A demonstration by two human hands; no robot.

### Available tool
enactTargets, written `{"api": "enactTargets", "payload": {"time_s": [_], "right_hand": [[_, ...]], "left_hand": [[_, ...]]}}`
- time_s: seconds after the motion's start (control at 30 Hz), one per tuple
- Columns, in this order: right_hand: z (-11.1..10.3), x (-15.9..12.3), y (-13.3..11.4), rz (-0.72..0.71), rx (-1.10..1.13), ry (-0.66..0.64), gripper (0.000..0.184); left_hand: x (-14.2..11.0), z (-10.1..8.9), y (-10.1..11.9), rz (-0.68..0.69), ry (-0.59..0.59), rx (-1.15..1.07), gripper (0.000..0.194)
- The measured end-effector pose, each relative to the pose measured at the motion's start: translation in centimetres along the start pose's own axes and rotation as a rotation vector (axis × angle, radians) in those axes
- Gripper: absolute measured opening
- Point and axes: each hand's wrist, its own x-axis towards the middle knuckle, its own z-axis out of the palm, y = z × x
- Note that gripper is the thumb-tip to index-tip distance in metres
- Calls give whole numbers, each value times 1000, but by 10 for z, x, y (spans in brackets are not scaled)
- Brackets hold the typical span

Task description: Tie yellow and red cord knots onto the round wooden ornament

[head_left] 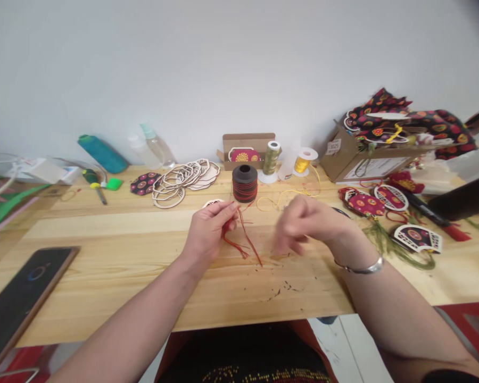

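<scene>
My left hand (209, 229) pinches red cord (249, 239) between thumb and fingers, over the middle of the table. Loose strands of the cord hang down from the grip. My right hand (309, 226), with a silver bangle (363, 267) at the wrist, hovers to the right of the cord. Its fingers are smeared by motion, so whether they hold anything is unclear. Just beyond the left hand stands a dark spool (245, 184) wound with red cord. A pale cut-out piece (213, 203) is partly hidden behind the left hand.
Behind stand a green thread spool (272, 158) and a yellow spool (303, 161). Cut-out frames (170, 183) lie at the back left, a phone (26, 298) at the left front. A cardboard box (353, 157) with patterned cloth and several fabric ornaments (417, 236) occupy the right.
</scene>
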Motion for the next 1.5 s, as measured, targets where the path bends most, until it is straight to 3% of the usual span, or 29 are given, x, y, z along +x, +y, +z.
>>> {"api": "enactTargets", "payload": {"time_s": [0.07,0.13,0.2,0.3,0.4,0.7,1.03,1.5], "right_hand": [[9,14,7,43,-62,398,36],[20,27,15,10,32,546,27],[31,35,20,-55,186,514,24],[40,38,23,-117,372,322,29],[41,36,24,-104,402,212,24],[34,36,33,55,239,430,19],[31,37,24,57,355,566,24],[32,36,19,68,370,576,27]], "left_hand": [[-3,2,0,-6,-21,59,13],[-5,3,-1,-4,-49,102,13],[-7,3,-1,-3,-72,137,13],[-7,2,-3,11,-94,181,12],[-8,3,-4,14,-107,176,14],[-14,8,4,-97,-129,42,31],[-12,6,1,-150,-175,82,23],[-15,9,3,-142,-144,167,19]]}}
